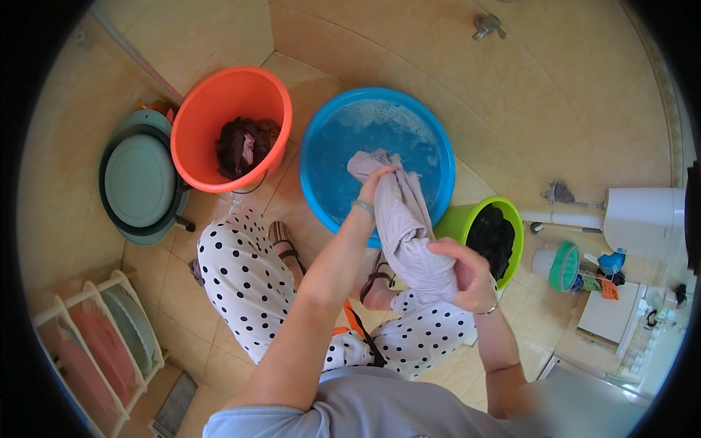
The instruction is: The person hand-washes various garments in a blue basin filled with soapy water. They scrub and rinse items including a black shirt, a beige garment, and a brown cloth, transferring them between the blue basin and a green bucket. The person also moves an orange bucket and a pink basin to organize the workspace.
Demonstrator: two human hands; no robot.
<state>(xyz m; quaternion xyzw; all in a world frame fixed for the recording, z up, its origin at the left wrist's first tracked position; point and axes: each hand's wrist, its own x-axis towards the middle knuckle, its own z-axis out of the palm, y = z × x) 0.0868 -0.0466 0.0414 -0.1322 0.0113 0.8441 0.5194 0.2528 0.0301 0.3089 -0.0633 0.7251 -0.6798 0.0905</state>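
A pale grey-lilac wet garment (409, 230) stretches between my two hands, bunched and twisted lengthwise. My left hand (375, 185) grips its far part over the blue basin (309, 175), with most of the fingers hidden by the fabric. Closed around the near end is my right hand (473, 276), above my right knee and beside the green bucket. Soapy water (380, 128) with white foam fills the basin. The green bucket (517, 244) to the right of the basin contains dark cloth (491, 237).
An orange bucket (191, 139) with dark brown clothes stands at the far left. Grey-green basins (139, 182) lean beside it. At the lower left is a white rack (98, 292) holding pink and green basins. A tap (488, 27) projects from the far wall.
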